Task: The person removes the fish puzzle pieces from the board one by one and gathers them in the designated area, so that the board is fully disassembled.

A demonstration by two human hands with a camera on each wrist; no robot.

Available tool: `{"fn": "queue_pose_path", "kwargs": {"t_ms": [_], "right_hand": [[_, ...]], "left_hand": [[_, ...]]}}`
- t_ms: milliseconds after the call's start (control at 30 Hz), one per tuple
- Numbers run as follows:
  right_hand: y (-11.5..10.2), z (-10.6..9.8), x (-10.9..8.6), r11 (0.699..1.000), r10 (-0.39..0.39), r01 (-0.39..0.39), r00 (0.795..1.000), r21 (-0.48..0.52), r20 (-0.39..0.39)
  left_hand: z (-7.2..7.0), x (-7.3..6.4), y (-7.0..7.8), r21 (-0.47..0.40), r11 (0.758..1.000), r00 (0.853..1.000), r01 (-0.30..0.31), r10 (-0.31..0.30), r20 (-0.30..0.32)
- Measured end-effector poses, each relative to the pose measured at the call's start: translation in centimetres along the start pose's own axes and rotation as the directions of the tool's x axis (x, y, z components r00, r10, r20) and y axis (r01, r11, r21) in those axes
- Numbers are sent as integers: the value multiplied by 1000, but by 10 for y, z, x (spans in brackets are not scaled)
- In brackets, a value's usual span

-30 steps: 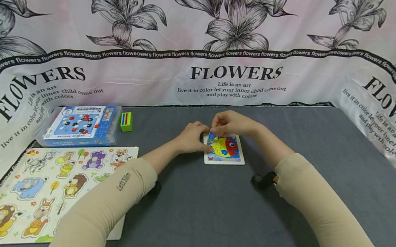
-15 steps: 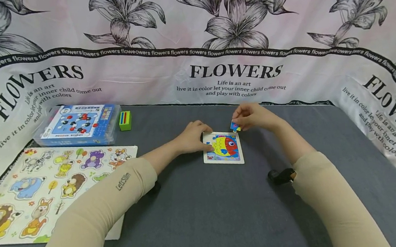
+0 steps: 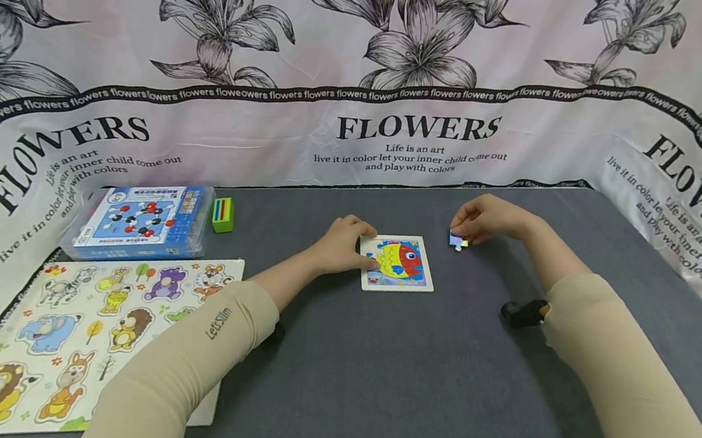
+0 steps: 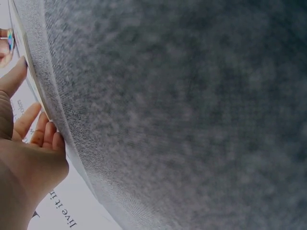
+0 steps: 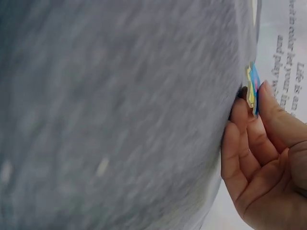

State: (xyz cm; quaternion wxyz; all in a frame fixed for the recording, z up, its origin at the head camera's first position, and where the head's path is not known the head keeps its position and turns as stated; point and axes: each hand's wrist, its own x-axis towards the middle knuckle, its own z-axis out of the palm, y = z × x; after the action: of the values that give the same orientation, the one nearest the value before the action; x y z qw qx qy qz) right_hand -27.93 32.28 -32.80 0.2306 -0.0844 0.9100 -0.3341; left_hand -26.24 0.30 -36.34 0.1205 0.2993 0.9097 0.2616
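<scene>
A small fish jigsaw puzzle (image 3: 403, 263) in a pale frame lies mid-table, its upper left part showing bare light backing. My left hand (image 3: 341, 245) holds it at the left side, thumb over the face and fingers at the edge. In the left wrist view, the left fingers (image 4: 51, 134) meet the thin board (image 4: 29, 60) side-on. To the right of the puzzle, my right hand (image 3: 494, 217) pinches a blue and yellow puzzle piece (image 3: 458, 240) between thumb and fingertips. The right wrist view shows this piece (image 5: 253, 89) on edge, low over the cloth.
A large animal puzzle board (image 3: 94, 335) lies on the left, partly under my left sleeve. Behind it stand a clear plastic case (image 3: 137, 222) with a blue molecule label and a small green box (image 3: 223, 215). A flower-printed sheet (image 3: 289, 135) hangs behind the grey table (image 3: 377, 389).
My right hand has lifted the piece off the puzzle's upper left and carried it right, then lower beside the puzzle. The left hand stays in place.
</scene>
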Motion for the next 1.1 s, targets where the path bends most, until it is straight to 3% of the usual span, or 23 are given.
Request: {"fn": "queue_pose_path", "kwargs": {"t_ms": [400,1100], "right_hand": [[8,-3,-7,997,17,-19,999,-78,-31],[5,-1,-8,996,4,-11,997,-85,-78]], "left_hand": [[2,2,-4,13,1000,1000,-10,11,-14],[1,3,4,57,998,1000,-18,18,8]]}}
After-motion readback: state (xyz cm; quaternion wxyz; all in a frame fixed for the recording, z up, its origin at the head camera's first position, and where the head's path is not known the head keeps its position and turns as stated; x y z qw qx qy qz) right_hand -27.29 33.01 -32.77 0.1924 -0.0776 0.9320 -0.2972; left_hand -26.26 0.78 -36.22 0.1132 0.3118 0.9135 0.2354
